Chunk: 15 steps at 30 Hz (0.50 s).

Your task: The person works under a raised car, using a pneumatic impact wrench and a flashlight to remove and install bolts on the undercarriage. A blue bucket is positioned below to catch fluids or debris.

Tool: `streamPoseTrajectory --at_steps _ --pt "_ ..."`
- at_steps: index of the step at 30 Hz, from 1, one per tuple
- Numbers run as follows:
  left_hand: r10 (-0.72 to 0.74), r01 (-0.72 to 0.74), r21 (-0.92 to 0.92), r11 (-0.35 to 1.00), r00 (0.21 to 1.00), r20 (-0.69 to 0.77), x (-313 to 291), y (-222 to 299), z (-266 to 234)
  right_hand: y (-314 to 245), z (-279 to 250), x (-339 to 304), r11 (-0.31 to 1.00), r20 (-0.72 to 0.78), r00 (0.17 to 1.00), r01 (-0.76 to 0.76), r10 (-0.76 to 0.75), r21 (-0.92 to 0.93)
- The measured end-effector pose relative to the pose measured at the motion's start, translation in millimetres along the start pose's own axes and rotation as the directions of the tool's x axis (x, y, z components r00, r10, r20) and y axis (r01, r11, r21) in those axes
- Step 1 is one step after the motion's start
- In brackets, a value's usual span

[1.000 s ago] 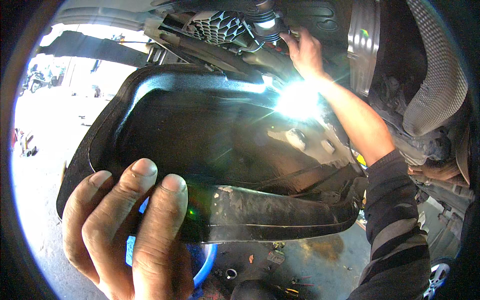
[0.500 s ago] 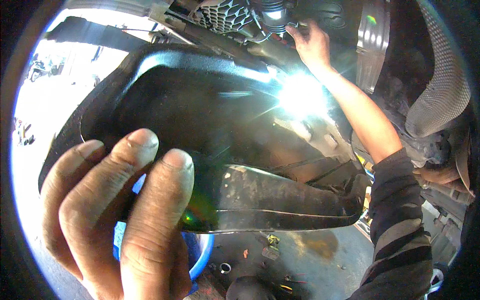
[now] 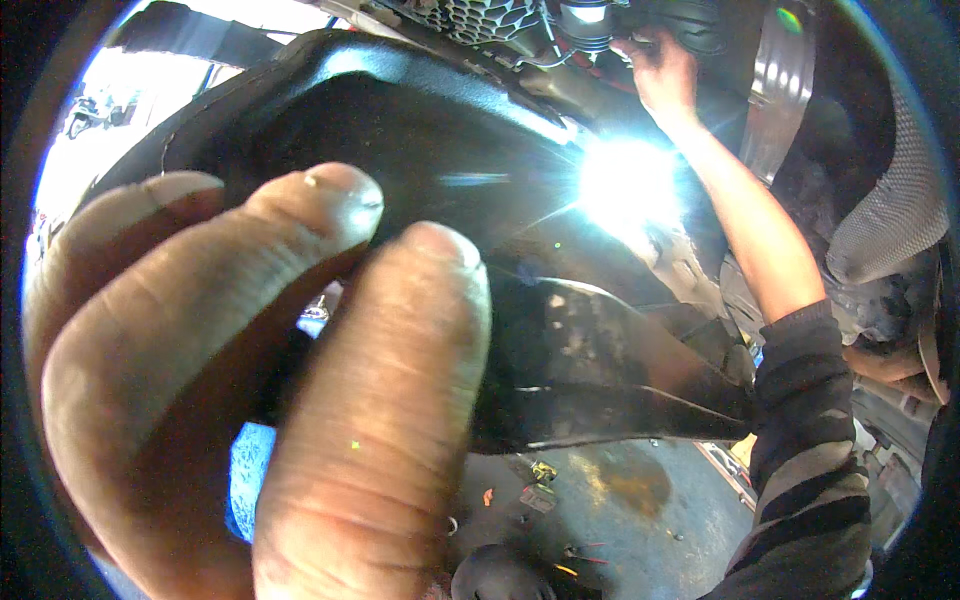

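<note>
Large and close in the left foreground, my left hand (image 3: pixel 330 390) has its thumb and fingers bent but apart, with nothing visible between them. Behind it spreads a big black moulded panel (image 3: pixel 400 130), hanging below the vehicle's underside; the hand hides part of it, and I see no clear contact between them. My right hand (image 3: pixel 668 80) reaches up at the upper right, fingertips closed beside a ribbed cylindrical part (image 3: pixel 588 30) and a thin wire (image 3: pixel 545 62). What those fingertips pinch is too small to make out.
A glaring lamp (image 3: pixel 630 190) shines beside my right forearm. Metal heat shields (image 3: pixel 782 90) and a dimpled cover (image 3: pixel 895 220) are on the right. Below, a yellow-and-black tool (image 3: pixel 542 470) and other small items lie on the stained floor (image 3: pixel 640 520). Something blue (image 3: pixel 250 480) shows behind my left hand.
My left hand has come closer and moved up and to the right in the picture. The whole view has shifted slightly; my right hand stays at the ribbed part.
</note>
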<state>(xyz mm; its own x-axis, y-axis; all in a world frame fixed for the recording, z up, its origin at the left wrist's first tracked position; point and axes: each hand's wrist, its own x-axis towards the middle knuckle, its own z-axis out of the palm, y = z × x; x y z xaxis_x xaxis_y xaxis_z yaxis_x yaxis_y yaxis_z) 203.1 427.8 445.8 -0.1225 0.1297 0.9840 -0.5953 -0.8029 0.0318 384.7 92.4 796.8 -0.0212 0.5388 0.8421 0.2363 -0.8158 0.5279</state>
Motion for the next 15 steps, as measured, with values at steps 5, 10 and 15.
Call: streamPoseTrajectory --at_steps 5,10,15 --pt "-0.003 0.003 -0.015 1.000 1.000 0.003 2.5 4.1 -1.9 1.1 -4.0 -2.4 0.992 0.061 0.996 0.056 -0.063 0.111" --pt "-0.017 0.018 -0.024 1.000 0.999 0.040 4.7 7.7 -3.9 -7.1 -1.5 -2.7 0.992 0.085 0.996 -0.002 -0.009 0.128" --pt "-0.032 0.035 -0.053 0.998 0.998 0.061 5.3 6.8 -8.1 -15.1 -4.9 1.1 0.993 0.119 0.992 -0.052 0.039 0.104"
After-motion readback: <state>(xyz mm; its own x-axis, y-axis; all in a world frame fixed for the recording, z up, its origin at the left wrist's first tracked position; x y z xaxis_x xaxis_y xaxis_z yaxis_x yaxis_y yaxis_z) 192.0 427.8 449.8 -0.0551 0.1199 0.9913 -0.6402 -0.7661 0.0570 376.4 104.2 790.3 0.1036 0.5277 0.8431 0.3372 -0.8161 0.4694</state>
